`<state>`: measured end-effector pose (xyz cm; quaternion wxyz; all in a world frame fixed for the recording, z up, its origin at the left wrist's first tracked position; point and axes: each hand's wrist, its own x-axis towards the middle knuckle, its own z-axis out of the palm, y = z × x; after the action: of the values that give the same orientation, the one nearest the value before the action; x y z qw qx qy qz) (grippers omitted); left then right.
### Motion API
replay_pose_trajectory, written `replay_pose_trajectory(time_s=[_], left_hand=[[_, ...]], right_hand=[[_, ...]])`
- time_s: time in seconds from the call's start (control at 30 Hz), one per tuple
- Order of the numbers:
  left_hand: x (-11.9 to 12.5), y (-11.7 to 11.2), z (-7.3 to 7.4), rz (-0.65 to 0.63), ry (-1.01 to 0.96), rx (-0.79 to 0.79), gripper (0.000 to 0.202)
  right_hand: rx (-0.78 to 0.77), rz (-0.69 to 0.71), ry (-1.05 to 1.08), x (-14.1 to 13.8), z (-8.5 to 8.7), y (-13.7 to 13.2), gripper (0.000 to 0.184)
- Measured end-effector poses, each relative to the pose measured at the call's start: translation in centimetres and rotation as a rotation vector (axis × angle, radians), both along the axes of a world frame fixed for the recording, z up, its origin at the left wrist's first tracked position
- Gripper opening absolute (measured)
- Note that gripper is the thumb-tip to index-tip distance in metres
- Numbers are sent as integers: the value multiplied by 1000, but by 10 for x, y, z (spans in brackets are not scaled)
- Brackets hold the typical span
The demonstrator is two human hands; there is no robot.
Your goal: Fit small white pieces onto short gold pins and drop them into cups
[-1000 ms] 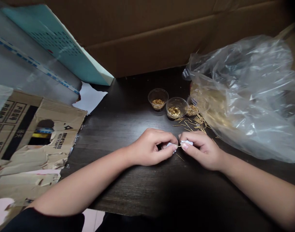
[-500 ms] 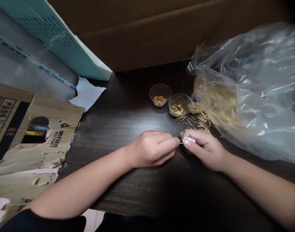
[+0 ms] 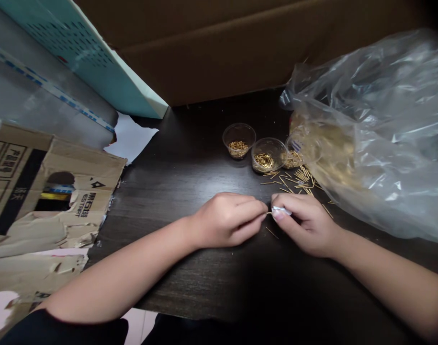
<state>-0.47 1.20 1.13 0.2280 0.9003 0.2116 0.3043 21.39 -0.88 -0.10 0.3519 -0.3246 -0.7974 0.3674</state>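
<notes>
My left hand (image 3: 233, 219) pinches one end of a thin gold pin (image 3: 269, 212) between thumb and forefinger. Facing it, my right hand (image 3: 307, 223) is closed on a small crumpled piece of white tissue or cloth (image 3: 281, 211), which wraps around the pin's other end. Just below the fingertips, another thin pin (image 3: 272, 233) lies on the dark table. Beyond the hands, many loose gold pins (image 3: 303, 177) are scattered. Clear plastic cups hold short gold pieces: a left cup (image 3: 239, 141), a middle cup (image 3: 268, 155) and a right one (image 3: 294, 155) partly under plastic.
A large clear plastic bag (image 3: 384, 143) covers the right side of the dark table (image 3: 175, 177). Torn cardboard (image 3: 57, 191) and a white paper scrap (image 3: 132, 139) are on the left. A brown cardboard wall (image 3: 211, 52) and a teal box (image 3: 82, 52) stand behind.
The fingertips have drawn slightly apart, so more of the pin shows between them. The whole view has shifted a little; the cups and bag stay put.
</notes>
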Motion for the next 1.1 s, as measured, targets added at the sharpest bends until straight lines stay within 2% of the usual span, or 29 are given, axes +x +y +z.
replay_pose_trajectory(time_s=[0.1,0.2,0.27,0.33,0.5,0.57,0.67,0.77,0.9,1.0,1.1], left_hand=[[1,2,3,6,-53,-226,14],[0,6,5,-16,-20,-474,13],[0,8,5,-32,3,-562,13],[-1,8,3,-31,7,-530,13],[0,4,-3,6,-42,-263,15],[2,1,-4,30,-78,-237,15],[4,-1,-1,85,-115,-299,13],[8,-3,2,137,-147,-531,13],[12,-6,3,122,-219,-951,18],[14,-7,2,104,-254,-1115,21],[14,-6,1,110,-298,-1211,24]], right_hand=[[-42,47,-7,3,-1,2,21],[-80,79,-17,4,-1,3,22],[-87,88,-34,4,-1,4,23],[-80,82,-55,3,-1,4,24],[-27,23,-71,2,-2,2,23],[18,-31,-37,1,-2,0,20],[139,-165,22,1,0,-4,12],[258,-236,29,2,3,-6,13],[340,-211,-20,3,3,-7,21],[361,-226,-38,3,1,-6,24],[357,-225,-45,4,0,-5,24]])
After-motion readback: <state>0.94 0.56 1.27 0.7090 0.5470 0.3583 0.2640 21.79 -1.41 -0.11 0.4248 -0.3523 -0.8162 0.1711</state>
